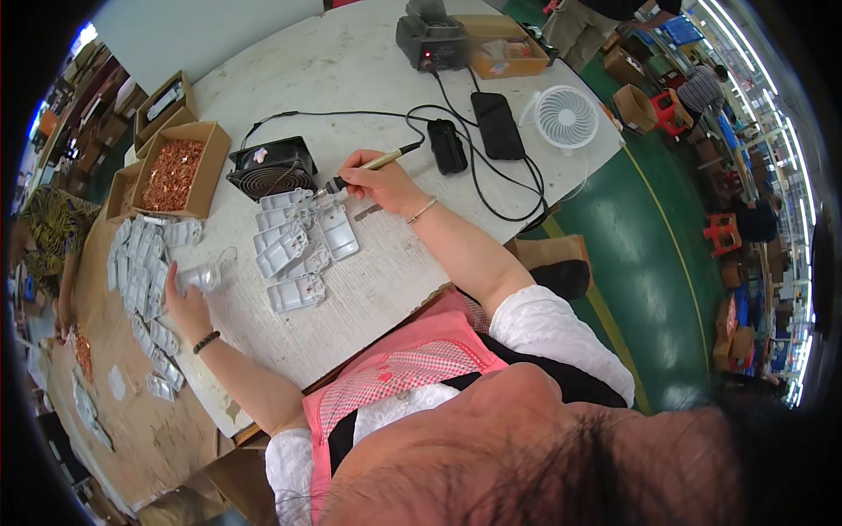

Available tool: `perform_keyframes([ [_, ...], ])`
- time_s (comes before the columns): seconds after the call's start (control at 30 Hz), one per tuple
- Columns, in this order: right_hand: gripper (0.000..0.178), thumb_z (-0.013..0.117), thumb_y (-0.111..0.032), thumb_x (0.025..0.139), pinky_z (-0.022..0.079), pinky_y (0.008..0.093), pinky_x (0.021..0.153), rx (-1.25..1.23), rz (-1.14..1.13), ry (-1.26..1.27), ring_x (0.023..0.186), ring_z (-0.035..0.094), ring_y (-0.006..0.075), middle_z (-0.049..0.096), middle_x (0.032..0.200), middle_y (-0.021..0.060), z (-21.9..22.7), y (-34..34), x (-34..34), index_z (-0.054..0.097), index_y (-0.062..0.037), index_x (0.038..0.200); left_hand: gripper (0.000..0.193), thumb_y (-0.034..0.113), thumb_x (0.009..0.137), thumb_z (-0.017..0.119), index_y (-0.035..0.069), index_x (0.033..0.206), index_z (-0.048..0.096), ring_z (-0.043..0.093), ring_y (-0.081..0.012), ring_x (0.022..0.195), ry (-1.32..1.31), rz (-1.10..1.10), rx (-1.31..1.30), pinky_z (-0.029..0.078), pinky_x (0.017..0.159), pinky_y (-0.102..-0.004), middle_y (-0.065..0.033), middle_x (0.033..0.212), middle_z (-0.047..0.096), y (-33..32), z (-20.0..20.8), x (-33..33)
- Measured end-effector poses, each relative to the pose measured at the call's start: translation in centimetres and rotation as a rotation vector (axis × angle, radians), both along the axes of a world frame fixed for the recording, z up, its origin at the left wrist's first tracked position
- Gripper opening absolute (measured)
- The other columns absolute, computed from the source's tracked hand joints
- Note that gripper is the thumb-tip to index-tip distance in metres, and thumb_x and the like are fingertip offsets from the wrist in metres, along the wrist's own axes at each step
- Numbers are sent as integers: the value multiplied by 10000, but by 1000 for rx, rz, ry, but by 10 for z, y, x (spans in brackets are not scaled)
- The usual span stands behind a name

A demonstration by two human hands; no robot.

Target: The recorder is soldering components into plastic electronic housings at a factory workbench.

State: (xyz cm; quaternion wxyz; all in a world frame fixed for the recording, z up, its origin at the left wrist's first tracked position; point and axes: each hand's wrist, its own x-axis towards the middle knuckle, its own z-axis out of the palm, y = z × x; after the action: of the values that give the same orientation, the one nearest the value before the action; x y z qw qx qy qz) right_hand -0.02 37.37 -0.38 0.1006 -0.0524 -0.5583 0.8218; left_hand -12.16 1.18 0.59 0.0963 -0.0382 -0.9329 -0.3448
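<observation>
My right hand (379,186) is closed around a soldering iron (388,159), its tip end pointing down-left at the small grey plastic casings. Below that tip lies a loose group of tray-like casings (296,294), some overlapping. To the left, my left hand (186,309) has its index finger stretched out beside a heap of similar casings (136,272). A clear plastic piece (203,278) sits right by its thumb; whether they touch, I cannot tell. Just beyond the group stands a black square fan (274,167).
A cardboard box (206,167) of copper-coloured small parts stands at the left. Toward the back are a soldering station (431,42) and another box (517,61). A phone (497,125), black case (448,146), white fan (567,117) and looping cables lie right. Another person (54,237) is at far left.
</observation>
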Motion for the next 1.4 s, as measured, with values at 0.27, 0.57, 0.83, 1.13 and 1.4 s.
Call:
perform_keyframes([
  [0.27,135,612,-151,796,441,225,573,2,19,-34,616,531,103,578,699,45,-2,-5,-2,571,-23,811,138,101,821,545,51,950,550,534,-90,495,-166,-221,670,417,447,-208,-27,692,550,61,-6,31],
  [0.57,121,578,-114,829,436,222,596,43,117,-45,678,529,108,574,774,52,2,-5,2,565,-8,886,132,105,725,599,33,835,586,589,-252,778,-20,-220,360,452,694,-317,-119,805,617,104,0,54],
  [0.83,135,595,-82,812,461,227,639,151,153,-51,658,550,113,603,757,65,6,-14,3,575,2,916,128,107,733,594,39,842,586,576,-250,789,-27,-215,318,447,707,-314,-116,820,605,105,9,57],
  [1.13,170,620,-97,809,473,218,653,255,190,-45,681,564,105,611,773,65,5,-15,2,574,2,940,130,118,736,597,40,839,585,562,-240,751,-45,-220,316,440,676,-314,-109,799,594,104,8,57],
  [1.4,158,620,-88,810,478,210,636,297,183,-52,682,579,104,614,773,59,6,-14,3,582,-7,940,130,116,739,595,35,841,583,539,-227,689,-69,-220,309,423,627,-310,-103,787,590,106,10,58],
])
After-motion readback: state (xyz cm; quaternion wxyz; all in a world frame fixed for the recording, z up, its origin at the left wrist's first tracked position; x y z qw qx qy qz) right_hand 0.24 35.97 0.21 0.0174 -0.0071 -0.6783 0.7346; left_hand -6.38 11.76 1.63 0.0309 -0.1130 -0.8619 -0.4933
